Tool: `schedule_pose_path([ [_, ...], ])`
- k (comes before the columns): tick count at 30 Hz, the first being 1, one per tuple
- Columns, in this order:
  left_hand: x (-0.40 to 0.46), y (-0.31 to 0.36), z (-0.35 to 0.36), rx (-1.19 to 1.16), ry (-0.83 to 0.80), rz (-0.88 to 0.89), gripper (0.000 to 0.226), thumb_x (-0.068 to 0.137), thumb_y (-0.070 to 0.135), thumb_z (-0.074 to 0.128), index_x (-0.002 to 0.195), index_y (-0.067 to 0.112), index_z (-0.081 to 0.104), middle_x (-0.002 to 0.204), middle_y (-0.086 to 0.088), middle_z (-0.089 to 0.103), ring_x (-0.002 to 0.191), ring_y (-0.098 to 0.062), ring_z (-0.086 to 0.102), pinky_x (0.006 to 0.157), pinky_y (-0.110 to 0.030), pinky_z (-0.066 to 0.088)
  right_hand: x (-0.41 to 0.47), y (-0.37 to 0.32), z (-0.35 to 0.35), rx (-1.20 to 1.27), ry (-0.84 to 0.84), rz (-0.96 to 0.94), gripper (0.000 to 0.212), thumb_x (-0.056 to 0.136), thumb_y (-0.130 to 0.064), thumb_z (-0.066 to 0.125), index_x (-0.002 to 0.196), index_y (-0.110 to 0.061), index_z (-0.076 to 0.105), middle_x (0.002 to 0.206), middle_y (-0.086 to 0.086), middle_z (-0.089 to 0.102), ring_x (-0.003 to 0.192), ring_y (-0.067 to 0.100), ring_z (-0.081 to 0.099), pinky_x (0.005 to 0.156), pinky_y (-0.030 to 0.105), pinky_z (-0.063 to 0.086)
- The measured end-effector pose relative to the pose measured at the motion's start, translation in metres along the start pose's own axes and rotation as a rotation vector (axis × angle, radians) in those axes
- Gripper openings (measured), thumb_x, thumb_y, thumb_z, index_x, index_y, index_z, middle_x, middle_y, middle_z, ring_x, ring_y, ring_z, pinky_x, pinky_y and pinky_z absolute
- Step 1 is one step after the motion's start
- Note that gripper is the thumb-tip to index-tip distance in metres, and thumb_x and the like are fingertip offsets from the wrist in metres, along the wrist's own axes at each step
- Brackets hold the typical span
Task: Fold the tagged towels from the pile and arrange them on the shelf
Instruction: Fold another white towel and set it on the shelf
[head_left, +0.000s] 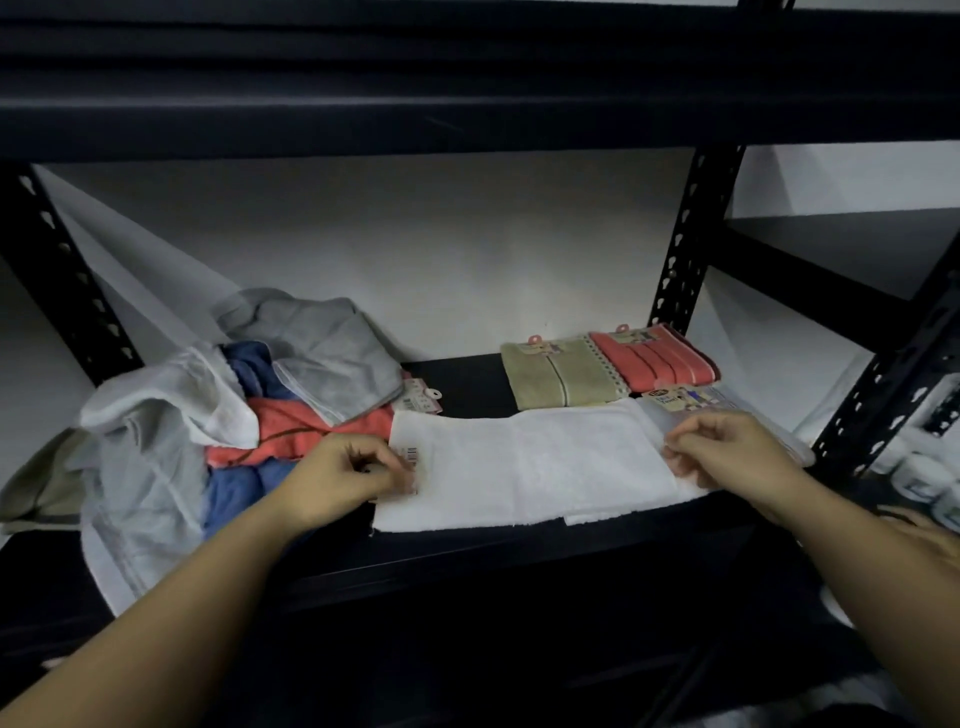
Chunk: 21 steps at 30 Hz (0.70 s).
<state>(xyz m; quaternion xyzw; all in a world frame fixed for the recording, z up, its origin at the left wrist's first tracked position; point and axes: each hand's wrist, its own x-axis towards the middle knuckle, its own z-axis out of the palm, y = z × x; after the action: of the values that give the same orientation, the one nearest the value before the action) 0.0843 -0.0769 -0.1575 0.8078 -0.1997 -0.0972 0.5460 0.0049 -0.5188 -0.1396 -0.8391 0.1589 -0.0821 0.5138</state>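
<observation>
Fingers, left: left hand (348, 475) has its fingers (400, 475) curled in and pinching the left end of the white towel (524, 465), right where a barcode tag (411, 457) sits.
Fingers, right: right hand (727, 444) is doing the same on the other end, fingers (675, 452) bunched together on the towel's right edge. It's a bit blurry there, so I can't say exactly how much cloth they've got.
Towel in hand: it's spread flat along the front of the shelf (457, 382), looks folded lengthwise into a long strip already, with a lower layer poking out at the front right. I'd guess the crosswise folds are still to come.
Done so far: two folded ones at the back right, a beige towel (558, 379) and a coral towel (654, 358), side by side and touching, hang tags up. A third tagged piece (691, 408) lies just in front of them, partly under the right hand.
Still to do: the pile (234, 405) on the left is pretty big, with grey, white, blue and coral stuff all tangled, and some of it hangs over the shelf's front edge. So it's nowhere near halfway, I reckon.
In the way: the pile crowds the left hand, and a loose tag (423, 397) pokes out of it near the towel's back corner. The black upright post (685, 244) boxes in the right side.
</observation>
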Motion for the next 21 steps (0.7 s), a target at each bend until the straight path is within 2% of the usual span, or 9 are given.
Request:
schedule_pose_path([
  [3, 0.015, -0.001, 0.006, 0.206, 0.137, 0.004, 0.014, 0.08, 0.024, 0.087, 0.082, 0.016, 0.077, 0.075, -0.01, 0.075, 0.063, -0.017, 0.067, 0.06, -0.033, 0.054, 0.008, -0.009, 0.013, -0.123, 0.03, -0.038, 0.011, 0.089, -0.018, 0.078, 0.082, -0.011, 0.075, 0.071, 0.004, 0.075, 0.062, 0.018, 0.068, 0.062, 0.028, 0.05],
  [6, 0.036, -0.002, 0.007, 0.597, 0.291, -0.06, 0.027, 0.085, 0.041, 0.08, 0.098, 0.019, 0.069, 0.091, 0.001, 0.073, 0.081, -0.017, 0.069, 0.069, -0.028, 0.047, 0.024, -0.021, 0.028, -0.34, 0.041, -0.053, 0.025, 0.085, -0.03, 0.078, 0.074, -0.009, 0.069, 0.072, -0.004, 0.067, 0.07, 0.019, 0.065, 0.059, 0.024, 0.039],
  [9, 0.054, 0.0, 0.012, 0.76, 0.269, -0.204, 0.05, 0.089, 0.051, 0.071, 0.118, 0.01, 0.062, 0.112, -0.01, 0.07, 0.105, -0.029, 0.063, 0.077, -0.031, 0.042, 0.046, -0.032, 0.042, -0.5, 0.02, 0.002, 0.042, 0.082, -0.035, 0.08, 0.087, 0.006, 0.07, 0.083, 0.015, 0.066, 0.082, 0.034, 0.068, 0.059, 0.029, 0.035],
  [11, 0.062, 0.002, 0.015, 0.728, 0.237, -0.281, 0.053, 0.089, 0.046, 0.074, 0.121, 0.006, 0.058, 0.114, -0.013, 0.068, 0.107, -0.031, 0.063, 0.078, -0.031, 0.042, 0.056, -0.037, 0.045, -0.525, -0.029, 0.101, 0.041, 0.078, -0.032, 0.084, 0.087, 0.004, 0.066, 0.086, 0.015, 0.066, 0.077, 0.028, 0.064, 0.054, 0.027, 0.035],
  [13, 0.065, 0.004, 0.014, 0.623, 0.232, -0.343, 0.049, 0.084, 0.037, 0.079, 0.115, 0.006, 0.058, 0.106, -0.013, 0.071, 0.096, -0.03, 0.068, 0.078, -0.032, 0.052, 0.06, -0.042, 0.044, -0.49, -0.069, 0.185, 0.034, 0.076, -0.024, 0.086, 0.083, 0.001, 0.064, 0.085, 0.012, 0.065, 0.073, 0.023, 0.06, 0.052, 0.026, 0.037],
  [15, 0.064, 0.007, 0.011, 0.498, 0.241, -0.359, 0.034, 0.082, 0.027, 0.08, 0.101, 0.005, 0.063, 0.088, -0.013, 0.076, 0.072, -0.024, 0.071, 0.064, -0.03, 0.056, 0.062, -0.044, 0.042, -0.422, -0.06, 0.202, 0.033, 0.075, -0.014, 0.086, 0.093, 0.009, 0.07, 0.097, 0.019, 0.071, 0.083, 0.03, 0.067, 0.064, 0.029, 0.05],
  [17, 0.06, 0.012, 0.008, 0.409, 0.246, -0.336, 0.018, 0.084, 0.017, 0.077, 0.087, 0.001, 0.068, 0.07, -0.008, 0.074, 0.053, -0.012, 0.065, 0.055, -0.023, 0.051, 0.06, -0.045, 0.039, -0.322, -0.015, 0.18, 0.038, 0.074, -0.006, 0.083, 0.104, 0.014, 0.07, 0.102, 0.023, 0.073, 0.09, 0.035, 0.07, 0.079, 0.043, 0.059],
  [19, 0.054, 0.019, 0.003, 0.284, 0.235, -0.311, 0.013, 0.085, 0.011, 0.077, 0.082, 0.0, 0.072, 0.065, -0.008, 0.072, 0.054, -0.013, 0.063, 0.063, -0.026, 0.052, 0.056, -0.048, 0.033, -0.207, -0.016, 0.193, 0.032, 0.076, -0.001, 0.078, 0.105, 0.011, 0.069, 0.101, 0.024, 0.074, 0.087, 0.035, 0.072, 0.081, 0.047, 0.061],
  [21, 0.05, 0.025, -0.005, 0.132, 0.206, -0.332, 0.009, 0.085, 0.009, 0.078, 0.085, 0.0, 0.075, 0.074, -0.013, 0.075, 0.065, -0.02, 0.065, 0.068, -0.034, 0.054, 0.054, -0.053, 0.025, -0.076, -0.095, 0.25, 0.035, 0.08, 0.003, 0.074, 0.113, 0.009, 0.065, 0.109, 0.026, 0.073, 0.096, 0.041, 0.074, 0.088, 0.054, 0.061],
])
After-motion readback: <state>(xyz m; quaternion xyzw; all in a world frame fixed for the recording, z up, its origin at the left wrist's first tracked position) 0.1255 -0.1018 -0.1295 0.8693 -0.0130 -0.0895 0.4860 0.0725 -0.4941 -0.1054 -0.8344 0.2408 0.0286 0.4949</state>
